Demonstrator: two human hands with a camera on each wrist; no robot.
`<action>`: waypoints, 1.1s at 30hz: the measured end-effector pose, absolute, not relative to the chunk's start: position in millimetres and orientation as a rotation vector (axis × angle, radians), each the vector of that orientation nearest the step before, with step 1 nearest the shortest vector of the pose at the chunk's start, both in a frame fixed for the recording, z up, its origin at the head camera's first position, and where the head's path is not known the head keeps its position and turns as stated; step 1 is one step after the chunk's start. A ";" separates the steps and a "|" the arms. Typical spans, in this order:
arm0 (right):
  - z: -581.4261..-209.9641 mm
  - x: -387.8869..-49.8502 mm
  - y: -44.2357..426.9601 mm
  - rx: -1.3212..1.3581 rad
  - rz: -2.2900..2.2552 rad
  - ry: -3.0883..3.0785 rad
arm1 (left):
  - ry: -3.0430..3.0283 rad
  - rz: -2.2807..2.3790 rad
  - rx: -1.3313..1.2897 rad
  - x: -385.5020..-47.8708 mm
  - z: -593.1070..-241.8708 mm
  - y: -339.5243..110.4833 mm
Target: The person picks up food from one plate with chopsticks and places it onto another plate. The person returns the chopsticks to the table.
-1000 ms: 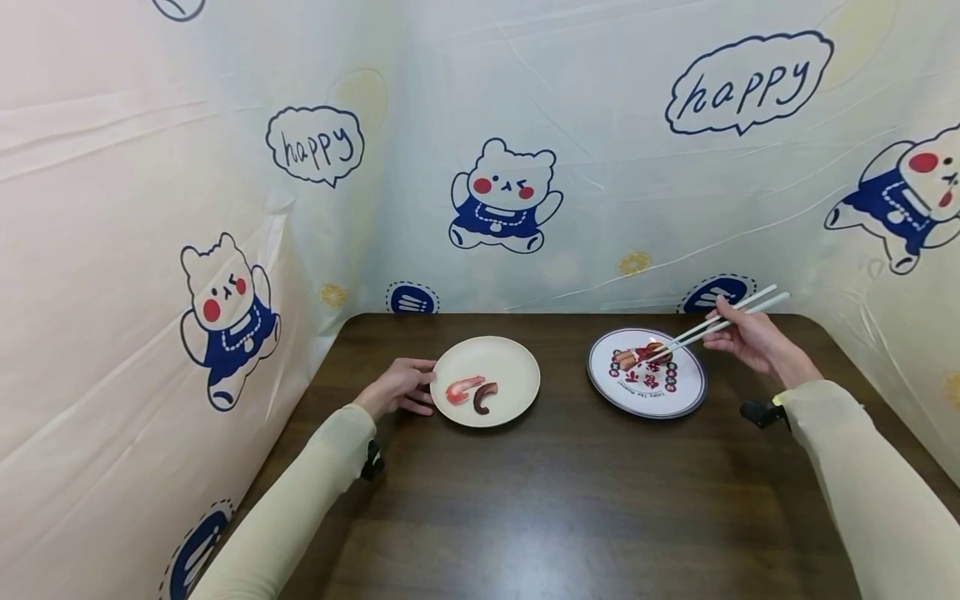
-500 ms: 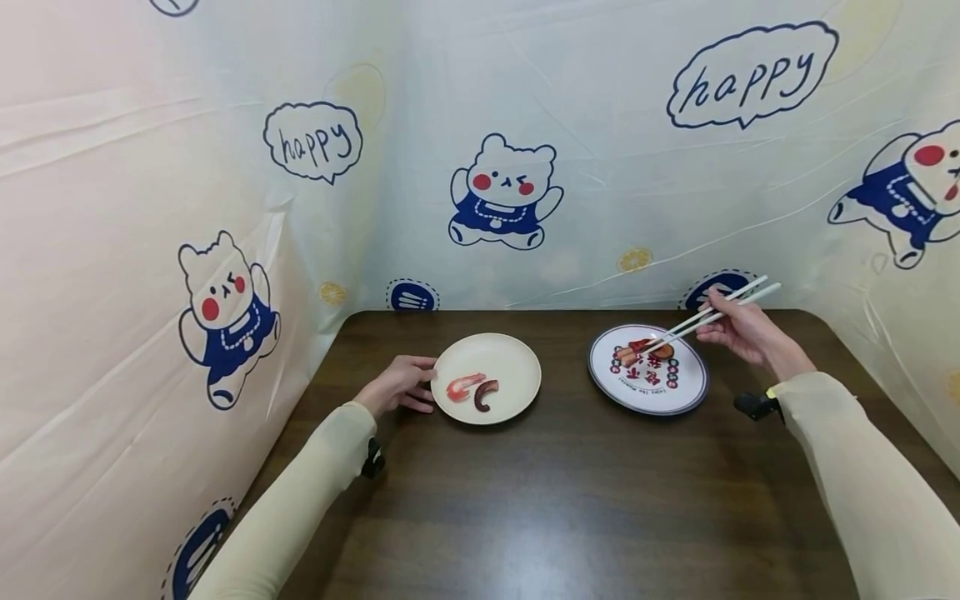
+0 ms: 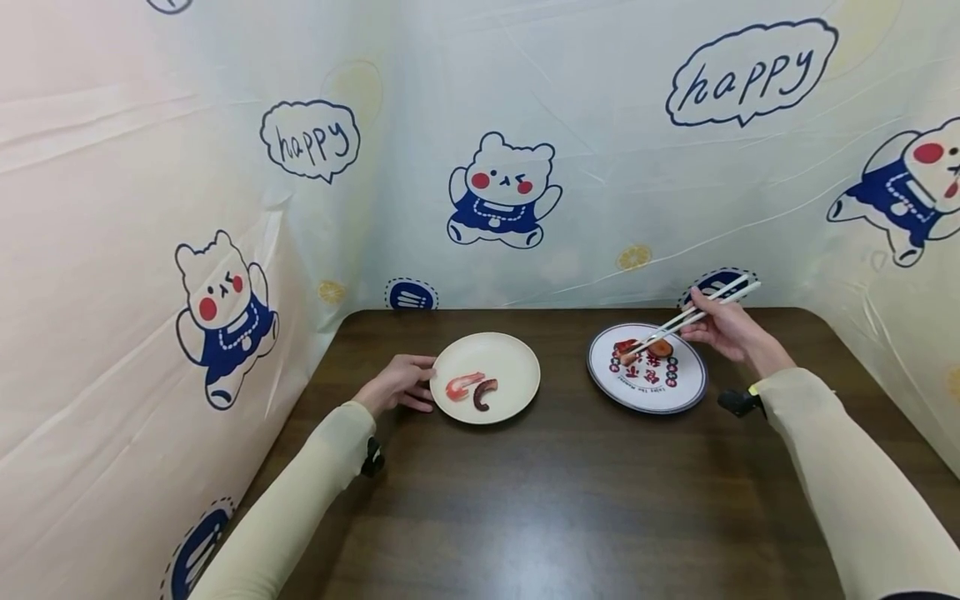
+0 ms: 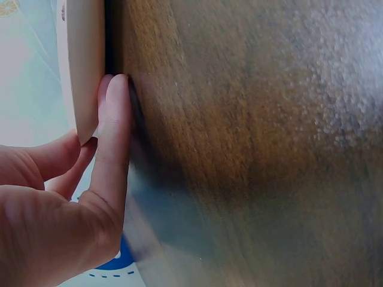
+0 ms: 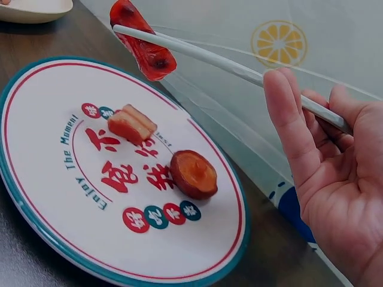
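Note:
My left hand (image 3: 397,385) pinches the left rim of a cream plate (image 3: 517,367), thumb on top and fingers beneath, as the left wrist view shows. On that plate lie a pink shrimp (image 3: 459,388) and a curled, dark octopus tentacle (image 3: 480,400). My right hand (image 3: 729,330) holds a pair of white chopsticks (image 5: 209,58). A glossy red food piece (image 5: 154,60) is between their tips, raised over the round white printed plate (image 5: 72,221). Still resting on the printed plate are a pale layered chunk (image 5: 131,124) and a brown mushroom cap (image 5: 194,174).
Both plates stand toward the back of a dark brown wooden table (image 3: 480,492). A pale cloth curtain (image 3: 600,108) with cartoon prints hangs close behind it and along both sides.
My right hand has shifted left with the chopsticks, whose tips have moved toward the printed plate's left side. My left hand stays at the cream plate's rim.

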State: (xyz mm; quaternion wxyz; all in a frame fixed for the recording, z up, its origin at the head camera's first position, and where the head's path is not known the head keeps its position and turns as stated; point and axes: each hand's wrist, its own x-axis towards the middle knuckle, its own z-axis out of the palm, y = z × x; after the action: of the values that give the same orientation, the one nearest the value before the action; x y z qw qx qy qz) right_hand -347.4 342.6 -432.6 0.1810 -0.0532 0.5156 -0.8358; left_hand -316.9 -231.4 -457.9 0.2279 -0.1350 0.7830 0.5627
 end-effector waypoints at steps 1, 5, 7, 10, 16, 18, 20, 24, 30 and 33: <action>-432.2 -348.3 341.4 -0.151 -2.355 1.461 | 2.156 1.551 -0.371 -317.2 -458.3 -231.5; -430.2 -349.7 336.6 -0.126 -2.336 1.484 | 2.151 1.554 -0.369 -317.9 -459.8 -231.5; -429.3 -350.3 334.4 -0.105 -2.328 1.497 | 2.148 1.553 -0.368 -318.2 -460.1 -231.3; -427.9 -351.7 331.0 -0.084 -2.321 1.508 | 2.152 1.550 -0.369 -318.6 -460.0 -230.8; -426.5 -354.9 322.9 -0.085 -2.327 1.486 | 2.159 1.541 -0.375 -318.4 -459.1 -231.5; -426.1 -355.8 320.2 -0.093 -2.318 1.491 | 2.158 1.541 -0.376 -318.2 -458.9 -232.3; -425.5 -355.8 318.2 -0.097 -2.312 1.504 | 2.158 1.539 -0.372 -318.5 -459.0 -232.4; -423.6 -356.1 314.5 -0.093 -2.309 1.511 | 2.157 1.540 -0.373 -318.8 -459.7 -232.4; -423.3 -358.0 308.8 -0.089 -2.282 1.560 | 2.152 1.549 -0.377 -317.9 -459.6 -232.2; -423.5 -358.9 305.7 -0.092 -2.289 1.553 | 2.154 1.549 -0.378 -318.6 -458.9 -231.8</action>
State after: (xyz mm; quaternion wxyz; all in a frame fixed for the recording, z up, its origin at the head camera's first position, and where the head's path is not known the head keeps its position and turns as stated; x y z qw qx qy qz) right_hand -358.9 305.7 -423.5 0.1858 -0.0327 0.5514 -0.8126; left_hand -318.6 -231.8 -458.9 0.2289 -0.1374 0.7824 0.5626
